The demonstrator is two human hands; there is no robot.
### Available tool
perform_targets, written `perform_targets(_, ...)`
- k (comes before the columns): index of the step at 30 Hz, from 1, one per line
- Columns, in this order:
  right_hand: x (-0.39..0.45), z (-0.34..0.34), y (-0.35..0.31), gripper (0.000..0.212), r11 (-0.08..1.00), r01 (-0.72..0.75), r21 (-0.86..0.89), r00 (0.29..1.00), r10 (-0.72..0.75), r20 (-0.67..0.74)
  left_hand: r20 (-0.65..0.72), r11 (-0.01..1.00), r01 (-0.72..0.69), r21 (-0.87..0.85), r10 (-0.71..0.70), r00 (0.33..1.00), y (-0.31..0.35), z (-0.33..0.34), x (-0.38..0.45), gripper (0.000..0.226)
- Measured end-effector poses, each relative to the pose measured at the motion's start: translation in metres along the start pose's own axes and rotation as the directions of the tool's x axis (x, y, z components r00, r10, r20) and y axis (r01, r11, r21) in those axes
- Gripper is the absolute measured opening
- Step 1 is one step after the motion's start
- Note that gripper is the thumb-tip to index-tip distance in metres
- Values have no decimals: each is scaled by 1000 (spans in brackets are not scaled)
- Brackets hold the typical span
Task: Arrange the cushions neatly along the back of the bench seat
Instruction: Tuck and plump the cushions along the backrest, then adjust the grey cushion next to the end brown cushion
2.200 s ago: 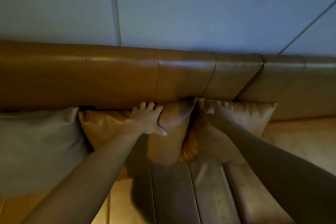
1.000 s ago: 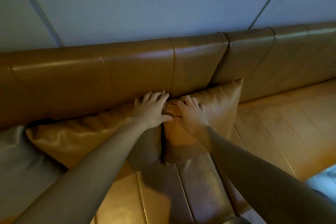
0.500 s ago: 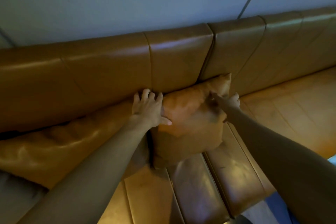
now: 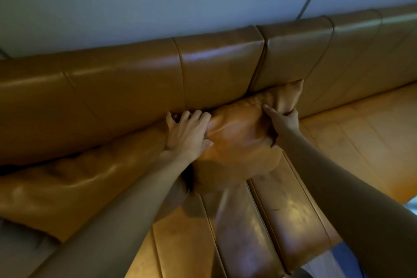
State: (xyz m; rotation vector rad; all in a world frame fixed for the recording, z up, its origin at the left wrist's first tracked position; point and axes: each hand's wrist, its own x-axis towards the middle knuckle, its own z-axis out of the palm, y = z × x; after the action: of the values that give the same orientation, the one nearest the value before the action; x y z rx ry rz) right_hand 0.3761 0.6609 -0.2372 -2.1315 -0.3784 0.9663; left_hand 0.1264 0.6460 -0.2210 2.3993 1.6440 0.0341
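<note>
The right hand [image 4: 284, 121] pinches the upper right corner of the tan cushion [image 4: 239, 142] at frame centre. The left hand [image 4: 188, 134] lies on its left edge, fingers [image 4: 198, 115] spread and curled over it. I judge the corner should be drawn up and out while the left hand presses the cushion flush against the backrest [image 4: 221, 70], beside its neighbour [image 4: 74, 183] at lower left.

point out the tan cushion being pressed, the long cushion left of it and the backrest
tan leather cushion [image 4: 239, 140], head view, its dented front face
long tan cushion [image 4: 74, 185], head view, its upper face
brown padded backrest [image 4: 216, 70], head view, middle panel
</note>
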Motion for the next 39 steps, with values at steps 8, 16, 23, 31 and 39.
perform_targets(8,5,-5,14,120,999,37,-39,996,-34,81,4,996,46,71,-46,999,2,15,4,78)
perform_targets(16,-46,16,-1,89,896,198,-396,949,-276,-150,-12,990,2,-140,-4,1000,-27,-4,-11,70)
perform_targets(23,-194,121,13,24,450,766,-459,627,-680,380,40,828,344,-443,-365,930,-126,-49,-95,32)
perform_targets(31,-370,270,19,22,198,968,-151,228,-464,856,50,420,628,-655,-805,591,-308,-78,-266,20)
perform_targets(39,-506,376,49,21,-137,990,34,-102,-524,845,106,-147,473,-869,-988,-112,-445,-64,-444,21)
